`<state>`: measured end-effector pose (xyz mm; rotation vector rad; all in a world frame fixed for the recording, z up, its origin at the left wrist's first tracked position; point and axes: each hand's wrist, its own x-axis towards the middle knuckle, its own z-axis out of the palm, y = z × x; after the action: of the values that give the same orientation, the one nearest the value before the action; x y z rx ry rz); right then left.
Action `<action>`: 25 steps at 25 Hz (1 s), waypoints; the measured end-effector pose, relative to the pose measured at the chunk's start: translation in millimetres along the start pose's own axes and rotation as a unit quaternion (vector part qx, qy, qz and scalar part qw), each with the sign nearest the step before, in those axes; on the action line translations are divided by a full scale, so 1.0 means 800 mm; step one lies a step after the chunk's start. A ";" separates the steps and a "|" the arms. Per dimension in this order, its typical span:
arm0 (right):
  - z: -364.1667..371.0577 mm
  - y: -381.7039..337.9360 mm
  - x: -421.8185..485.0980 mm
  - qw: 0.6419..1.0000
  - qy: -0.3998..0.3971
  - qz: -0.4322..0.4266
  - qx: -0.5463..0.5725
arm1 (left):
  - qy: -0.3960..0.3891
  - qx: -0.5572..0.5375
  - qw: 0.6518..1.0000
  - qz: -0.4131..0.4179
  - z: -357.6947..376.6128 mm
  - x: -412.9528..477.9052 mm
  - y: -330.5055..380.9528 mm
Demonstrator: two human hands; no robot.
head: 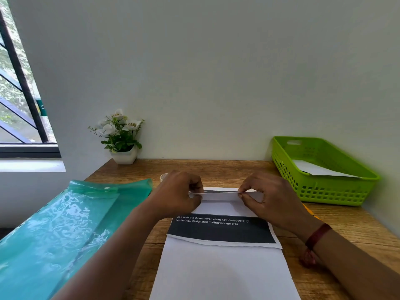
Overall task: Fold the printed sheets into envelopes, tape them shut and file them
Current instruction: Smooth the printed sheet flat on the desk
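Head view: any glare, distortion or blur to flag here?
Head view: daylight from the window at left puts rippled glare on the teal plastic folder; head view: the wide-angle lens tilts the window bars and stretches the edges; head view: the centre is sharp, the white text on the printed sheet reads, and the left hand and right hand pinching its fold show no blur.

Printed sheet [220,229]: white, with a black band carrying white text across its near part, lying flat on a larger plain white sheet [225,271]. Its far edge is lifted and turned back toward the near side, pinched at each end by the left hand [177,193] and right hand [268,198]. Left of the printed sheet: a translucent teal folder [65,224], flap open. Beyond it to the right: a green basket [337,191] holding a folded white paper [318,169].
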<state>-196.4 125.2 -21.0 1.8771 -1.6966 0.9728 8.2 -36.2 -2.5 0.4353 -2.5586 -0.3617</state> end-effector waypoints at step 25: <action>0.018 -0.012 -0.013 0.918 -0.365 0.109 -0.115 | -0.238 0.132 0.961 -0.037 0.037 -0.004 0.019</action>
<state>-184.1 123.4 -36.6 2.0477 -2.3467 0.0867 -8.6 -16.0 -23.5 0.6028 -3.0852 -0.1603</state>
